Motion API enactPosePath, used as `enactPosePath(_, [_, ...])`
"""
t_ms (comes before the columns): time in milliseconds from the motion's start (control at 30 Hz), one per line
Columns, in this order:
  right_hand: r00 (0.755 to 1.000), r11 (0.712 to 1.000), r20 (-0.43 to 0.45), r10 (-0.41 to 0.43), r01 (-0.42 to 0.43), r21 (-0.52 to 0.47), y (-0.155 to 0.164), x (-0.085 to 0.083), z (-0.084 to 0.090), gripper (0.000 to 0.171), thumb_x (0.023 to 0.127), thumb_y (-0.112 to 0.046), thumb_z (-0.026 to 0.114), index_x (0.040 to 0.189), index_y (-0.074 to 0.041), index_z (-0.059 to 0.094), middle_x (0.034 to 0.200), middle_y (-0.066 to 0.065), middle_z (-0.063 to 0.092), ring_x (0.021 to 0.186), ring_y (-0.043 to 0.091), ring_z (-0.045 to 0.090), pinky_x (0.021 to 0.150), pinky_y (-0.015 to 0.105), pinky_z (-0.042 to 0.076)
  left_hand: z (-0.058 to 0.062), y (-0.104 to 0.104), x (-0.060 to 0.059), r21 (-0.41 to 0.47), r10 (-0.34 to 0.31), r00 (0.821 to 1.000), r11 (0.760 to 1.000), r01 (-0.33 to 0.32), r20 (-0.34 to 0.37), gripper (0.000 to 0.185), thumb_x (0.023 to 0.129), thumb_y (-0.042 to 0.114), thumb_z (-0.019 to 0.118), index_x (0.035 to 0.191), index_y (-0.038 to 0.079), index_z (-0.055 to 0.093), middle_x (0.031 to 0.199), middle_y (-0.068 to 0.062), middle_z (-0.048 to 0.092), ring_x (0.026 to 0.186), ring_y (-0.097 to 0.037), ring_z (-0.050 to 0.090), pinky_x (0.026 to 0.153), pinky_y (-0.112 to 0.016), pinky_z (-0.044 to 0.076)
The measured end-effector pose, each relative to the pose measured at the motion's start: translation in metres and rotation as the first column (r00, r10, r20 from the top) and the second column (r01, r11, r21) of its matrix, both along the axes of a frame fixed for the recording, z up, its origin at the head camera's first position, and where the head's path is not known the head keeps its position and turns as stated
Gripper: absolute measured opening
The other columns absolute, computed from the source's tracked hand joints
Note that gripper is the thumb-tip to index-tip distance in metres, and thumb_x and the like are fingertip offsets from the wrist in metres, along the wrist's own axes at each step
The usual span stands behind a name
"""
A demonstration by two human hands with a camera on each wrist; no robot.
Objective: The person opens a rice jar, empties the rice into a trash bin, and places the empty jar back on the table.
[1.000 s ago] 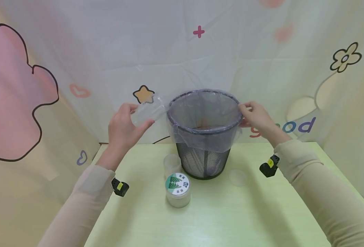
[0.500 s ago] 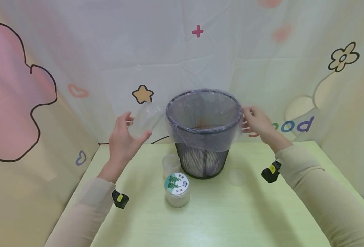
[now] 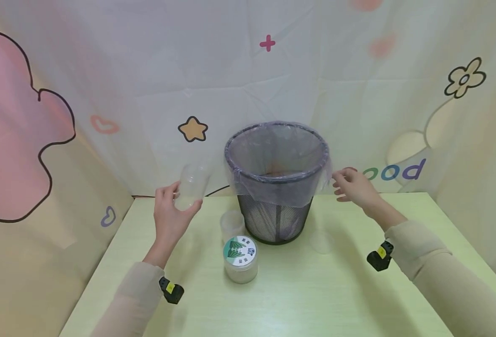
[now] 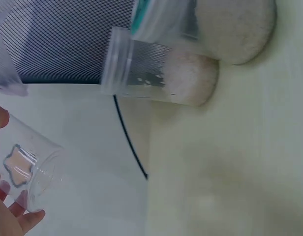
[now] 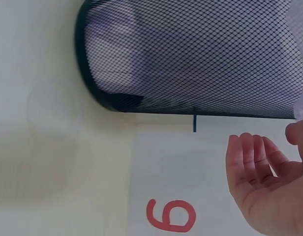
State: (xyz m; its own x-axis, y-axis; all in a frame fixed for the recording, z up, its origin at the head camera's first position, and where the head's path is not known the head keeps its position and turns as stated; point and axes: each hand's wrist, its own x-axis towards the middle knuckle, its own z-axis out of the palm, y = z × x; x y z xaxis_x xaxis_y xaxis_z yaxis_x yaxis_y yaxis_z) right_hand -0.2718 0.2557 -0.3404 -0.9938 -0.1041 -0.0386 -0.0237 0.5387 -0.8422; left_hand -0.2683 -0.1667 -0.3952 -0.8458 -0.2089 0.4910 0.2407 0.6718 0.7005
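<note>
My left hand [image 3: 170,210] grips a clear empty plastic jar [image 3: 190,185] in the air, left of the bin; the left wrist view shows the same jar [image 4: 28,169] lying sideways against the fingers. A black mesh waste bin [image 3: 276,180] with a thin clear liner over its rim stands at the back middle of the table. My right hand [image 3: 351,186] hovers just right of the bin's rim with loosely bent fingers [image 5: 255,160], holding nothing and clear of the liner.
In front of the bin stand a lidded jar [image 3: 241,259] with a green-leaf label and a small open clear jar [image 3: 232,223]. A clear round lid [image 3: 321,241] lies right of the bin. The pale green table [image 3: 315,299] meets a printed curtain behind.
My left hand has lowered the clear jar away from the bin's rim, down and leftward. My right hand has let go of the bin's rim and dropped a little to the right.
</note>
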Motion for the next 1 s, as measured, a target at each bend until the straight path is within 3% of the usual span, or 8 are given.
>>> enactPosePath(133, [1.0,0.999,-0.022,0.012,-0.011,0.032,0.003,0.005,-0.011,0.057,0.098,-0.04,0.036,0.132,0.006,0.036,0.12,0.027,0.048,0.102,0.034,0.055,0.084,0.038,0.052,-0.017,-0.004,0.002,0.036,0.013,0.997,0.999,-0.016,0.08,0.067,0.072,0.035,0.075,0.128,0.009,0.048,0.114,-0.01,0.045,0.105,-0.03,0.048,0.081,-0.044,0.043])
enactPosePath(333, [0.995,0.997,-0.096,0.022,-0.015,0.078,0.005,0.01,-0.022,0.047,0.098,-0.032,0.041,0.128,0.003,0.043,0.115,0.023,0.052,0.101,0.036,0.055,0.082,0.039,0.052,-0.039,-0.009,0.005,0.016,0.022,0.991,1.0,-0.024,0.131,0.066,0.073,0.035,0.075,0.127,0.006,0.048,0.115,-0.012,0.049,0.108,-0.031,0.047,0.086,-0.047,0.04])
enactPosePath(500, [0.989,0.994,-0.145,0.039,-0.024,0.103,0.005,0.014,-0.031,0.041,0.097,-0.029,0.044,0.123,0.002,0.049,0.111,0.019,0.056,0.097,0.031,0.056,0.078,0.032,0.053,-0.054,-0.013,0.006,0.025,0.034,0.984,0.999,-0.038,0.174,0.066,0.074,0.034,0.074,0.127,0.004,0.047,0.118,-0.012,0.049,0.107,-0.03,0.048,0.084,-0.045,0.042])
enactPosePath(700, [0.986,0.99,-0.158,0.061,-0.039,0.137,0.004,0.02,-0.044,0.036,0.096,-0.031,0.047,0.118,-0.003,0.054,0.113,0.015,0.057,0.092,0.023,0.058,0.076,0.03,0.05,-0.066,-0.018,0.005,0.028,0.056,0.972,0.998,-0.064,0.226,0.065,0.075,0.033,0.074,0.125,0.004,0.045,0.12,-0.014,0.048,0.107,-0.031,0.049,0.083,-0.045,0.043])
enactPosePath(1000, [0.979,0.982,-0.173,0.108,-0.078,0.17,-0.001,0.035,-0.059,0.031,0.095,-0.03,0.05,0.115,-0.008,0.057,0.107,0.01,0.062,0.093,0.023,0.057,0.071,0.031,0.047,-0.077,-0.02,0.001,0.043,0.051,0.949,0.997,-0.067,0.31,0.066,0.075,0.033,0.073,0.126,0.002,0.043,0.12,-0.015,0.047,0.105,-0.03,0.049,0.081,-0.043,0.045])
